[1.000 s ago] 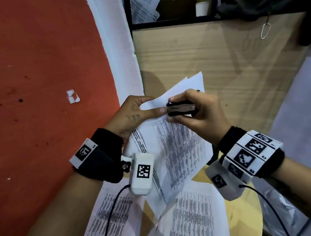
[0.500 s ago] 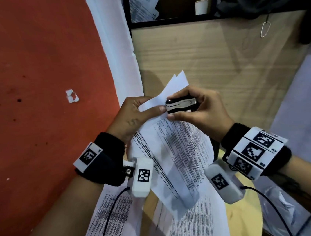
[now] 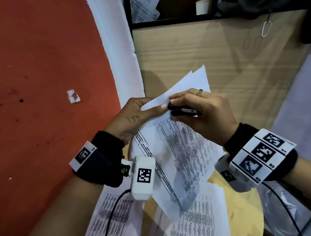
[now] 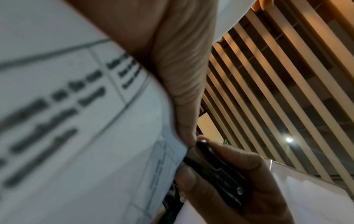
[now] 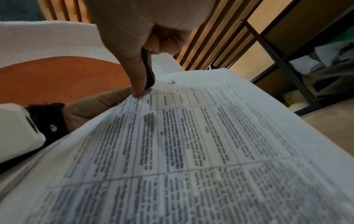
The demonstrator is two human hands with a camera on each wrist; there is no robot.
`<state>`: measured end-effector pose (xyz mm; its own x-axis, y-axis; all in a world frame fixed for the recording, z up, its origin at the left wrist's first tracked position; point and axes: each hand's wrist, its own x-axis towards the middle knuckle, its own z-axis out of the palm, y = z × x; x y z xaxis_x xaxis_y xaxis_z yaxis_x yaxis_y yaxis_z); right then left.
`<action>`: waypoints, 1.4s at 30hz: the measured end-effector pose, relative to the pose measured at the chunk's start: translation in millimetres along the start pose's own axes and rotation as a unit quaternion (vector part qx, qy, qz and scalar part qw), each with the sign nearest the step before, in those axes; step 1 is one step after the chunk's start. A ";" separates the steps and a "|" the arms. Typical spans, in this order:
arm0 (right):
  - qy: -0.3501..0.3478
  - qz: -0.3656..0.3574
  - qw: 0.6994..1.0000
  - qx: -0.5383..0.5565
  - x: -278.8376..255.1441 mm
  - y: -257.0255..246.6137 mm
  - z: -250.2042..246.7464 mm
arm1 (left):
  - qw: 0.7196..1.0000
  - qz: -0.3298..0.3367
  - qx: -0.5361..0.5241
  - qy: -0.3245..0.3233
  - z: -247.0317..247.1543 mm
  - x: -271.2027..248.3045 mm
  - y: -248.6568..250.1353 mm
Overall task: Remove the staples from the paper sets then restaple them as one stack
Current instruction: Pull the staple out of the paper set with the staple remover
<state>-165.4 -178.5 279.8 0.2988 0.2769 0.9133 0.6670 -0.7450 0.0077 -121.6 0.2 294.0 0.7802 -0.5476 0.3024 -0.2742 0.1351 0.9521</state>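
A printed paper set is held up in the air above the table. My left hand pinches its top corner between thumb and fingers. My right hand grips a small black and metal staple remover, its tip at that same corner beside my left thumb. In the left wrist view the staple remover meets the paper set just under my thumb. From the right wrist, the staple remover touches the paper set at its corner. The staple itself is hidden.
More printed sheets and another pile lie on the yellow round table below. A red wall is to the left, a wooden cabinet side ahead, and a shelf with papers and dark cloth above.
Both hands have lifted the paper set slightly and tilted it. My right hand has turned the staple remover, and its tip now sits lower against the corner.
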 end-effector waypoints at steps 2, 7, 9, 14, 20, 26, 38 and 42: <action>-0.007 -0.008 1.000 0.004 0.5 -0.1 -1.8 | 1.000 -0.014 -0.020 -0.018 -0.6 -0.4 0.9; -0.015 -0.043 0.999 -0.002 2.5 -4.8 -6.5 | 0.996 -0.050 -0.078 -0.014 0.0 4.3 -6.6; -0.023 -0.062 0.998 -0.016 1.8 -5.2 -7.8 | 0.997 -0.048 -0.064 0.003 3.2 5.4 -8.4; -0.026 -0.049 0.998 -0.021 -0.4 -2.4 -11.8 | 0.999 0.012 0.045 0.006 8.7 6.6 -5.8; 0.005 0.090 0.994 0.066 -1.0 -5.2 -10.6 | 0.960 0.164 0.217 0.058 14.9 5.4 -6.0; 0.039 0.295 0.929 0.219 -5.3 -14.3 -1.7 | 0.789 0.286 0.522 0.151 13.7 5.4 -8.7; 0.058 0.361 0.907 0.211 -12.4 -2.8 -6.7 | 0.749 0.226 0.597 0.180 -3.8 13.3 -26.1; -0.030 0.422 0.887 0.182 -33.3 19.8 1.0 | 0.779 0.210 0.570 0.152 -6.7 11.9 -23.5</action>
<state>-161.5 -201.9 249.2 0.8258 -0.2468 0.5070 0.3605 -0.4602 -0.8113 -102.1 -3.9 275.5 0.5358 -0.4092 0.7386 -0.7283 -0.6666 0.1590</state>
